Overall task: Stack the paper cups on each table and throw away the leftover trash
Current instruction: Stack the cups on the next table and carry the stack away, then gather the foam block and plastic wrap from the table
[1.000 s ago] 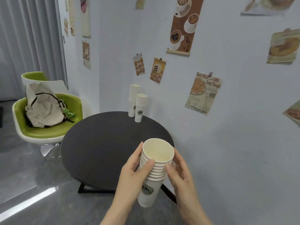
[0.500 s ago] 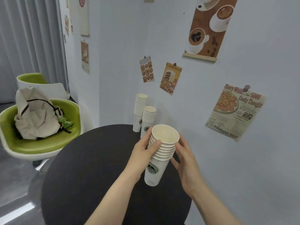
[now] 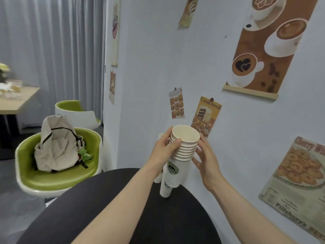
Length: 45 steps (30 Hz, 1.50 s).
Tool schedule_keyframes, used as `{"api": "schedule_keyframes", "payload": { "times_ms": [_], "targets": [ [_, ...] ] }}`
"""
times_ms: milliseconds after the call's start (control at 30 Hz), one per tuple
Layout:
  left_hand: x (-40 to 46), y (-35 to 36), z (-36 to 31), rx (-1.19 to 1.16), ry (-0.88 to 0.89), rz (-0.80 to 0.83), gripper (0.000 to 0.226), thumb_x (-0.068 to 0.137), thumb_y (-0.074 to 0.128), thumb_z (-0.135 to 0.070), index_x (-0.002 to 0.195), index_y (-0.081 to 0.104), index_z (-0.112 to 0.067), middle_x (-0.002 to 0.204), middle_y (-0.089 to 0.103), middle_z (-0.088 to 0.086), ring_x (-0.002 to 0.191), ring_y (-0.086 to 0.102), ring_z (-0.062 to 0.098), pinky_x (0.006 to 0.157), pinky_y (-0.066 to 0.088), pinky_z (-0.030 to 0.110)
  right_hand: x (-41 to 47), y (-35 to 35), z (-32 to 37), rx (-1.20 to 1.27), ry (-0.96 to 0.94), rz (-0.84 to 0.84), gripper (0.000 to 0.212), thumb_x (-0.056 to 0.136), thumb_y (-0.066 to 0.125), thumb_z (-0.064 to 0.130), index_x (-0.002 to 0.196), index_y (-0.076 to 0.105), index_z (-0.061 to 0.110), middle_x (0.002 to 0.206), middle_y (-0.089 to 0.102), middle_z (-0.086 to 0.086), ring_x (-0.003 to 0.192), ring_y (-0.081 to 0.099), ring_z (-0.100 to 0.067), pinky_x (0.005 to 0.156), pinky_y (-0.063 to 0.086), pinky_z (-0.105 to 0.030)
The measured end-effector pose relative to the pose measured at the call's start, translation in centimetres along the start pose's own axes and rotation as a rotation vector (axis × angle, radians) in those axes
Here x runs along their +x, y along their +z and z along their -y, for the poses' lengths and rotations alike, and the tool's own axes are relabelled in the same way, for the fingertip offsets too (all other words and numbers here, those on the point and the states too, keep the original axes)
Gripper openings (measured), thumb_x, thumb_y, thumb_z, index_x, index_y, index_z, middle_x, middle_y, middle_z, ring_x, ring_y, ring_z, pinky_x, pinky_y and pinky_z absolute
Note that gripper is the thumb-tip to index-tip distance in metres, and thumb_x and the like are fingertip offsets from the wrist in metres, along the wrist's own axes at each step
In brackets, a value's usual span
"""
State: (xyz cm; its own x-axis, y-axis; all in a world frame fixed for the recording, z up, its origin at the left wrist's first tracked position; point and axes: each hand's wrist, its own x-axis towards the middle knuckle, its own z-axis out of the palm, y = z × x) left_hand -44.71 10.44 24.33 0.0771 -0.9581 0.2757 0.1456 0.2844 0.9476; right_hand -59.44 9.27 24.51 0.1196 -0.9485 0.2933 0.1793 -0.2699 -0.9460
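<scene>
A stack of several white paper cups [image 3: 182, 152] with a green logo hangs in the air above the far side of the round black table [image 3: 112, 208]. My left hand [image 3: 162, 152] grips the stack's rims from the left, thumb in front. My right hand [image 3: 205, 159] lies against the stack's right side with its fingers spread. Behind and below the held stack stand two other cup stacks [image 3: 165, 189] on the table by the wall, mostly hidden by my hand and the held cups.
The pale wall [image 3: 228, 120] with pinned posters runs close along the table's right and far side. A green and white chair [image 3: 58, 175] with a beige backpack [image 3: 56, 147] stands to the left. A second green chair and a wooden table [image 3: 15, 97] are further back.
I have moved closer to the table. Both hands have carried the cup stack forward, right in front of the two stacks by the wall, which now are mostly hidden.
</scene>
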Motion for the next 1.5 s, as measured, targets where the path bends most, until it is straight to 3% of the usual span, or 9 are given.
{"api": "schedule_keyframes", "payload": {
  "times_ms": [100,333,433,567,767,1033,1233,1367,1500],
  "targets": [
    [4.5,0.8,0.0,-0.010,0.060,-0.035,0.040,0.088,0.067,-0.020,0.113,0.059,-0.050,0.112,0.065,-0.028,0.105,0.056,-0.011,0.094,0.046,0.030,5.3,-0.9,0.0,0.010,-0.030,0.050,0.036,0.095,0.048,0.043,0.131,0.052,0.041,0.136,0.051,0.022,0.128,0.046,-0.002,0.106,0.039,-0.039],
    [12.2,1.6,1.7,0.012,0.102,-0.079,0.041,0.089,0.065,-0.012,0.095,0.065,-0.053,0.098,0.068,-0.032,0.095,0.059,-0.017,0.085,0.046,0.022,14.4,-2.7,-2.3,0.050,-0.033,0.126,0.038,0.094,0.047,0.044,0.130,0.054,0.035,0.131,0.058,0.017,0.125,0.050,-0.003,0.102,0.040,-0.037],
    [14.2,1.6,3.3,0.025,0.074,-0.084,0.037,0.091,0.063,-0.012,0.106,0.061,-0.045,0.097,0.067,-0.032,0.092,0.058,-0.018,0.085,0.048,0.024,16.5,-3.4,-3.9,0.036,-0.011,0.128,0.036,0.097,0.044,0.041,0.130,0.055,0.034,0.130,0.058,0.019,0.125,0.049,-0.005,0.102,0.041,-0.038],
    [15.9,1.9,5.3,0.000,-0.011,-0.149,0.054,0.091,0.064,-0.016,0.141,0.046,-0.024,0.130,0.056,-0.014,0.120,0.051,0.003,0.106,0.040,0.037,18.2,-4.7,-5.8,0.037,0.049,0.136,0.038,0.095,0.045,0.046,0.130,0.055,0.036,0.133,0.055,0.019,0.127,0.048,-0.005,0.100,0.042,-0.036],
    [16.4,1.4,10.0,0.062,-0.128,-0.180,0.062,0.090,0.065,-0.019,0.145,0.038,-0.031,0.112,0.053,-0.026,0.102,0.051,-0.010,0.096,0.042,0.030,18.2,-5.2,-9.8,0.051,0.179,0.139,0.029,0.094,0.044,0.054,0.113,0.063,0.043,0.125,0.062,0.018,0.122,0.052,-0.005,0.098,0.044,-0.038],
    [14.8,0.6,16.1,0.082,-0.314,-0.216,0.065,0.089,0.067,-0.019,0.143,0.037,-0.038,0.126,0.052,-0.010,0.117,0.049,0.008,0.105,0.042,0.039,16.4,-5.6,-15.5,0.090,0.314,0.137,0.031,0.096,0.038,0.050,0.093,0.068,0.046,0.100,0.069,0.028,0.096,0.059,0.015,0.083,0.042,-0.024],
    [14.7,1.4,16.1,0.113,-0.305,-0.229,0.066,0.090,0.065,-0.020,0.145,0.034,-0.037,0.142,0.047,-0.002,0.127,0.044,0.014,0.108,0.039,0.042,16.3,-6.4,-16.1,0.082,0.325,0.125,0.026,0.096,0.038,0.050,0.112,0.057,0.045,0.118,0.062,0.026,0.113,0.051,0.008,0.096,0.041,-0.029],
    [14.2,1.7,15.3,0.176,-0.272,-0.242,0.065,0.091,0.064,-0.017,0.147,0.033,-0.031,0.148,0.039,-0.002,0.129,0.039,0.012,0.106,0.035,0.036,15.5,-7.2,-15.2,-0.040,0.329,0.084,0.050,0.098,0.038,0.049,0.144,0.035,0.031,0.147,0.036,0.014,0.135,0.034,-0.007,0.114,0.028,-0.042],
    [12.2,1.4,13.7,0.323,-0.238,-0.236,0.062,0.093,0.062,-0.019,0.147,0.034,-0.028,0.151,0.034,0.000,0.135,0.035,0.019,0.109,0.034,0.039,13.2,-7.7,-13.5,-0.291,0.268,-0.015,0.049,0.092,0.057,0.029,0.137,0.041,0.018,0.132,0.047,0.004,0.115,0.049,-0.010,0.095,0.041,-0.031]
  ]
}}
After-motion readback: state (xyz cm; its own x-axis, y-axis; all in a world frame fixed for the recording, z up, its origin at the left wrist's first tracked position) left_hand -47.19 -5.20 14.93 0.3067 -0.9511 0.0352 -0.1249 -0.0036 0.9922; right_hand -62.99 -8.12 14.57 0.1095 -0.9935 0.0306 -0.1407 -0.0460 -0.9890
